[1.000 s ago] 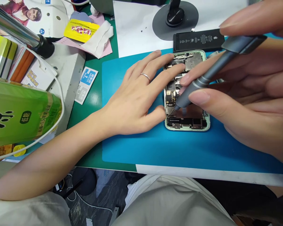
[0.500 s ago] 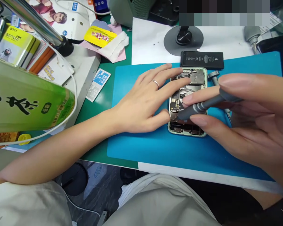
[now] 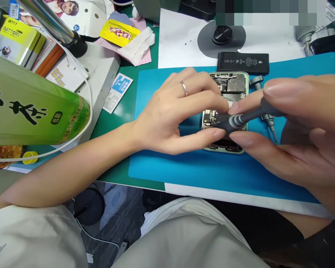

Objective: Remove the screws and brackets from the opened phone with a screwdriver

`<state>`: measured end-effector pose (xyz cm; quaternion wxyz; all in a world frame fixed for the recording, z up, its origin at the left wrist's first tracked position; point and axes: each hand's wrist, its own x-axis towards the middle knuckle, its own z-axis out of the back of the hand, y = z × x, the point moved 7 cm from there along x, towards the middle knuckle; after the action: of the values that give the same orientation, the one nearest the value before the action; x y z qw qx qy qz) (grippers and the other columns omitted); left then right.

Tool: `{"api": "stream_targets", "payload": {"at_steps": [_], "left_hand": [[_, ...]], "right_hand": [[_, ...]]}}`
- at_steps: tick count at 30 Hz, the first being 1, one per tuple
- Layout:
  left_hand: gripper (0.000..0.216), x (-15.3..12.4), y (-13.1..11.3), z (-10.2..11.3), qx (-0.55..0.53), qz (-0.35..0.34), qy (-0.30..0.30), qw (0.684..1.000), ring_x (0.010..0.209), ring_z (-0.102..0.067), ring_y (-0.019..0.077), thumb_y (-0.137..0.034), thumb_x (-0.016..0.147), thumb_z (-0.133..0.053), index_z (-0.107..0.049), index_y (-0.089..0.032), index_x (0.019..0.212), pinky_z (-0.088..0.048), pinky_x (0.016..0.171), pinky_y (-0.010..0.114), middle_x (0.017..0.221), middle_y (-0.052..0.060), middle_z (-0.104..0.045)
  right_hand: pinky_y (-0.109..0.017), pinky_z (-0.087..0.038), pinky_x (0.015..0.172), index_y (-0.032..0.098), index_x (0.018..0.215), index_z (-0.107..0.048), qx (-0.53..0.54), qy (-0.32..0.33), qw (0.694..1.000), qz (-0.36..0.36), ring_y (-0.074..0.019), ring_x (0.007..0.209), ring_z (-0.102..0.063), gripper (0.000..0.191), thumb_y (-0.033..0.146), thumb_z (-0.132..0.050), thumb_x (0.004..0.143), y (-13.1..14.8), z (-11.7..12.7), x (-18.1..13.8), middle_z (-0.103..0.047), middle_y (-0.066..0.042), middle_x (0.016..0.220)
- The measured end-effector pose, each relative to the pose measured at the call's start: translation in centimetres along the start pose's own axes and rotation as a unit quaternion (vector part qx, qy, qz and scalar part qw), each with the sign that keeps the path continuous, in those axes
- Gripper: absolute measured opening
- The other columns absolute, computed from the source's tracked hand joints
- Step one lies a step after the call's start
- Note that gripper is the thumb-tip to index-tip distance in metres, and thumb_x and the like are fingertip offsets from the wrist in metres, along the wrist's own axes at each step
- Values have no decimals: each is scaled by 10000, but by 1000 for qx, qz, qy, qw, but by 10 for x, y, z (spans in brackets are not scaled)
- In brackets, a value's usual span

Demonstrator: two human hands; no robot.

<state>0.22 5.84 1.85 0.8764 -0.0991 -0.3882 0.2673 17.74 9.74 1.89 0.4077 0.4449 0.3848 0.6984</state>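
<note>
An opened smartphone (image 3: 236, 83) with a pale green frame lies on the blue mat (image 3: 162, 167), its inner parts exposed. Above it, my right hand (image 3: 304, 137) grips a dark grey screwdriver (image 3: 241, 120) between thumb and fingers, slanting down to the left. The screwdriver's tip is hidden. My left hand (image 3: 181, 115), with a ring on one finger, reaches over the phone from the left. Its thumb and index finger close around the lower end of the screwdriver, while the other fingers curl over the phone's left side. A black phone battery (image 3: 242, 63) lies just beyond the phone.
Another grey screwdriver (image 3: 268, 121) lies right of the phone, partly behind my right hand. A round dark stand base (image 3: 206, 41) stands on white paper at the back. A green bottle (image 3: 36, 100), a metal lamp pole (image 3: 48, 22) and a white cable (image 3: 89, 100) crowd the left.
My left thumb and index finger have moved right, from the phone's edge to the screwdriver's lower end, and the other fingers have curled. The view has shifted slightly, so the scene sits higher.
</note>
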Motion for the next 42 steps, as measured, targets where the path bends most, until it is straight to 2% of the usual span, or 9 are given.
{"api": "stream_targets", "payload": {"at_steps": [4,10,16,21,25,27,31,37,42], "left_hand": [[233,0,2,-1,-3,8,5,1000,1047,-719,219,-492,1038,-642,-687,-278,1119,-550,931,385,1082,33,-739],[142,-1,-2,-2,-13,-22,34,999,1003,-715,203,-379,1063,-611,-701,-278,1101,-553,911,397,1139,29,-761],[204,-1,-1,-1,-25,-34,13,999,1019,-723,219,-355,1070,-559,-720,-249,1137,-560,912,419,1139,40,-762],[210,-3,-1,-5,19,-29,13,999,913,-711,208,-440,1070,-574,-709,-278,1073,-561,830,426,1102,22,-767],[260,-4,-1,-4,44,-16,20,999,921,-719,205,-474,1086,-529,-720,-300,1064,-578,851,433,1092,8,-775],[290,-4,0,-5,44,0,36,998,958,-727,217,-497,1088,-515,-738,-313,1076,-583,889,443,1081,17,-779],[278,-2,2,-3,8,3,31,999,945,-730,223,-473,1083,-537,-755,-302,1111,-565,881,438,1087,41,-784],[281,-1,4,-4,-18,31,37,999,968,-732,234,-387,1084,-503,-770,-310,1127,-566,895,441,1124,36,-782],[279,1,4,-2,-39,54,31,997,1006,-748,251,-361,1082,-507,-775,-285,1108,-584,928,443,1102,62,-783]], "right_hand": [[-136,-688,889,281,634,-702,5,-31,994,-103,-61,906,-774,379,-2,-931,530,9,-5,4,-733,130,805],[-55,-649,771,245,566,-676,18,-10,989,-149,-34,793,-768,335,-9,-894,574,9,-10,9,-720,109,716],[54,-562,750,301,546,-675,-52,37,996,-67,58,724,-724,418,-74,-823,655,22,-16,13,-717,176,711],[-229,-630,1087,341,700,-734,-29,118,992,-25,-72,998,-775,308,83,-900,675,12,-21,4,-722,125,733],[-212,-600,1137,384,936,-780,-56,172,980,78,-81,1108,-755,326,206,-916,699,9,-20,-3,-722,112,733],[-224,-621,1118,374,929,-781,-35,147,986,69,-86,1093,-760,336,165,-905,697,5,-14,-2,-713,116,712],[-274,-692,1009,299,832,-772,49,49,995,-67,-106,925,-784,389,52,-934,578,-11,-3,-4,-704,106,732],[-183,-711,804,392,1014,-780,25,-18,997,70,-79,909,-771,363,118,-828,780,22,-5,-21,-733,120,1052],[-99,-644,911,357,1029,-748,3,-40,999,21,-32,968,-755,306,127,-801,835,26,-8,-24,-721,136,1091]]}}
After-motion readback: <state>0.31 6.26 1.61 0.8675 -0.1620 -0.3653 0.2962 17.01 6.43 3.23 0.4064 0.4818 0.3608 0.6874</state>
